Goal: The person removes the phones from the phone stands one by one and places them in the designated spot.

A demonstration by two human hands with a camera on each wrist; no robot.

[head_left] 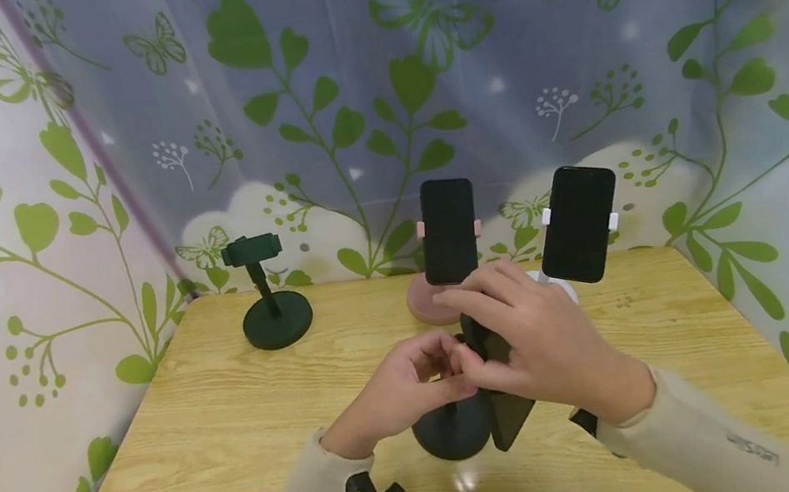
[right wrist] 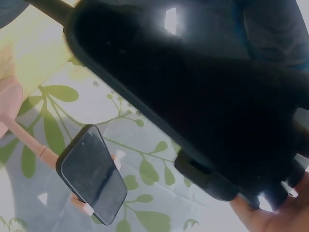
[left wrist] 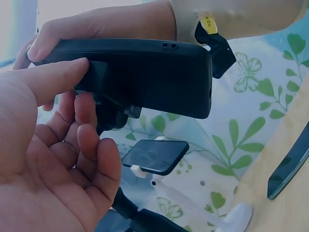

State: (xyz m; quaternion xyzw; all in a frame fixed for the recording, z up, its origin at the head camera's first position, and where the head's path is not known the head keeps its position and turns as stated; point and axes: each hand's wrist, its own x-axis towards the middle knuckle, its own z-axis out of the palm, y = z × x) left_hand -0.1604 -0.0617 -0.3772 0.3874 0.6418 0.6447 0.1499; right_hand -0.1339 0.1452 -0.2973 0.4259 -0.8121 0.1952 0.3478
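Observation:
A black phone (head_left: 512, 414) stands on edge near the middle of the table, beside a black phone stand with a round base (head_left: 452, 437). My right hand (head_left: 547, 334) grips the phone from the right side. My left hand (head_left: 407, 387) is at the stand's holder, just left of the phone. Seen in the left wrist view, my left thumb presses on the holder's black clamp (left wrist: 99, 77), against the back of the phone (left wrist: 164, 79), and the fingers curl below it. The right wrist view shows the phone's dark screen (right wrist: 193, 96) and a clamp arm (right wrist: 205, 176) at its edge.
Behind my hands, a pink stand (head_left: 421, 301) holds one phone (head_left: 449, 230), and a white stand (head_left: 559, 288) holds another phone (head_left: 579, 224). A dark green stand (head_left: 278, 319) without a phone is at the back left. Patterned curtains (head_left: 340, 77) border the wooden table (head_left: 225, 438).

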